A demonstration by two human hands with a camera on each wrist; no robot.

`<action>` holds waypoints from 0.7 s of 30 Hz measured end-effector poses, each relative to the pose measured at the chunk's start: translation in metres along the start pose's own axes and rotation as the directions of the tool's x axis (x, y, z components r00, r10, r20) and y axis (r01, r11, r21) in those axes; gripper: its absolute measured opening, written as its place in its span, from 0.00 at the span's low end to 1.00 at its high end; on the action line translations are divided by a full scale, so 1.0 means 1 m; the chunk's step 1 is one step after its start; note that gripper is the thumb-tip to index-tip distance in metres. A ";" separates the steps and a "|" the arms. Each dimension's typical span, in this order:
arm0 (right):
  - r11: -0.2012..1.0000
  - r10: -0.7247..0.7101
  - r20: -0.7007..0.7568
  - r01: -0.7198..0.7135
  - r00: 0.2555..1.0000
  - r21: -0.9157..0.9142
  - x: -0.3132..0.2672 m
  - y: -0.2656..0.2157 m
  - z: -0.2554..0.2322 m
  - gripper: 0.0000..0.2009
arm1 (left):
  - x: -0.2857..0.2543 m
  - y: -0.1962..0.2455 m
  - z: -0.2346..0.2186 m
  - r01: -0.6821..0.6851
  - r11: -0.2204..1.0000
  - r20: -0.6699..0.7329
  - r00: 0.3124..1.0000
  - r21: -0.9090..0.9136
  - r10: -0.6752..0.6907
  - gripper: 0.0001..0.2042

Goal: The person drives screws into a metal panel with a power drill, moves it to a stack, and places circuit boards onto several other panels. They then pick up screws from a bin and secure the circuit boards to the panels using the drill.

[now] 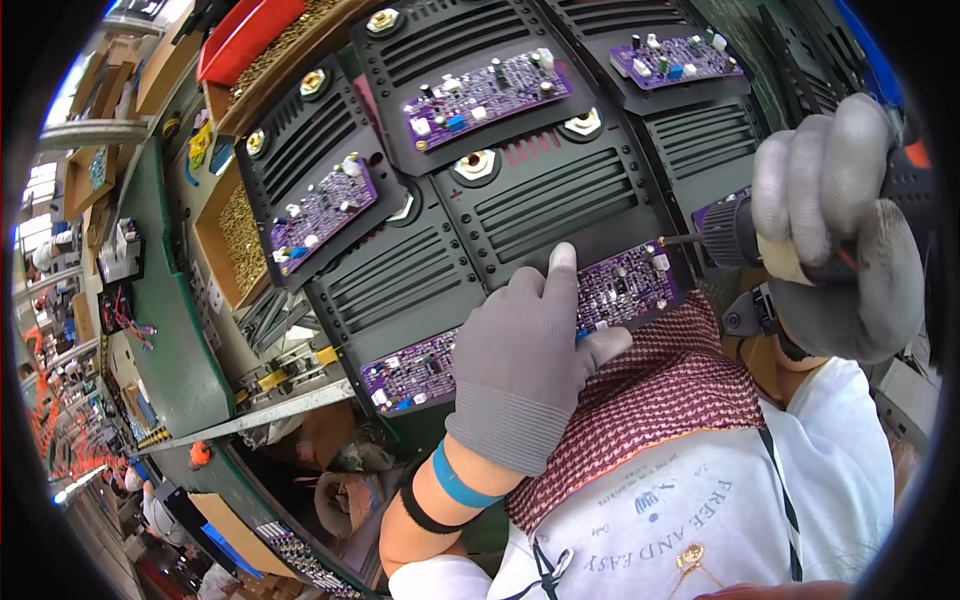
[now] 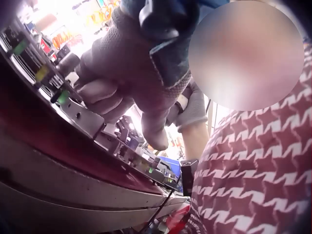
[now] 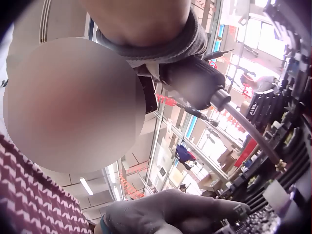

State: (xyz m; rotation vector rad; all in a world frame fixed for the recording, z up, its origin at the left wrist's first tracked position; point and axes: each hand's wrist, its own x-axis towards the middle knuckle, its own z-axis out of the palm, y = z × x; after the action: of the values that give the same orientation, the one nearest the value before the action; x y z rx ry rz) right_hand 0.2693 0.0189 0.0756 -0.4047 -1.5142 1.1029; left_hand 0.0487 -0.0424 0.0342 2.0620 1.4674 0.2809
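Observation:
A black power screwdriver [image 1: 735, 232] is gripped in my gloved right hand [image 1: 835, 225], its bit reaching the upper right corner of a purple circuit board [image 1: 630, 285]. In the right wrist view, the driver's shaft [image 3: 253, 131] ends at a brass-coloured fastener [image 3: 281, 166]. My gloved left hand [image 1: 530, 355] lies over that board's left part, index finger extended across it and thumb at its lower edge. The board sits on a black slotted panel [image 1: 560, 200]. In the left wrist view, the left hand [image 2: 131, 83] is above the board's components [image 2: 136, 158].
More black panels with purple boards [image 1: 485, 100] lie around, some with large brass nuts [image 1: 475, 165]. A red bin [image 1: 245, 40] and a wooden tray of small brass parts [image 1: 238, 235] stand at the left. A checkered apron [image 1: 650, 385] borders the panels' near edge.

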 end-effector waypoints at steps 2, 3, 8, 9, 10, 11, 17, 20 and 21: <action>0.990 0.097 0.053 -0.091 0.994 -0.104 -0.004 -0.006 -0.005 0.06 | 0.001 0.005 0.001 0.054 0.997 0.060 0.997 0.062 -0.058 0.35; 0.981 0.138 0.029 -0.132 0.990 -0.139 -0.005 -0.008 0.001 0.04 | -0.001 0.007 0.003 0.047 0.997 0.072 0.996 0.063 -0.052 0.35; 0.987 0.153 0.070 -0.149 0.986 -0.069 -0.007 -0.007 0.003 0.05 | -0.005 0.008 0.008 0.016 0.993 -0.036 0.999 0.115 -0.012 0.31; 0.993 0.115 0.098 -0.111 0.988 -0.045 -0.007 -0.006 0.003 0.05 | -0.005 0.008 0.007 0.017 0.993 -0.033 0.999 0.115 -0.013 0.31; 0.997 0.077 0.127 -0.075 0.989 -0.020 -0.008 -0.004 0.003 0.06 | -0.004 0.008 0.006 0.017 0.994 -0.024 1.000 0.106 -0.015 0.31; 0.998 0.035 0.084 -0.030 0.996 -0.054 -0.008 0.000 0.008 0.06 | -0.003 0.008 0.005 0.019 0.995 -0.016 1.000 0.098 -0.017 0.31; 0.944 0.316 0.112 -0.300 0.942 -0.141 -0.010 -0.012 0.002 0.08 | -0.001 0.002 0.004 0.066 0.998 0.033 0.997 -0.013 -0.066 0.32; 0.941 0.325 0.145 -0.305 0.934 -0.144 -0.008 -0.011 -0.002 0.09 | -0.001 0.002 0.004 0.076 0.997 0.041 0.996 0.009 -0.076 0.32; 0.946 0.314 0.164 -0.293 0.935 -0.139 -0.009 -0.010 -0.001 0.09 | -0.001 0.003 0.005 0.077 0.997 0.044 0.996 0.008 -0.077 0.32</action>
State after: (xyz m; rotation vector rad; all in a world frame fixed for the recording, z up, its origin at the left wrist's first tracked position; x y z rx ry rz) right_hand 0.2760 0.0077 0.0789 -0.6468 -1.7220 1.3286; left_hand 0.0527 -0.0455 0.0321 1.9988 1.5187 0.1990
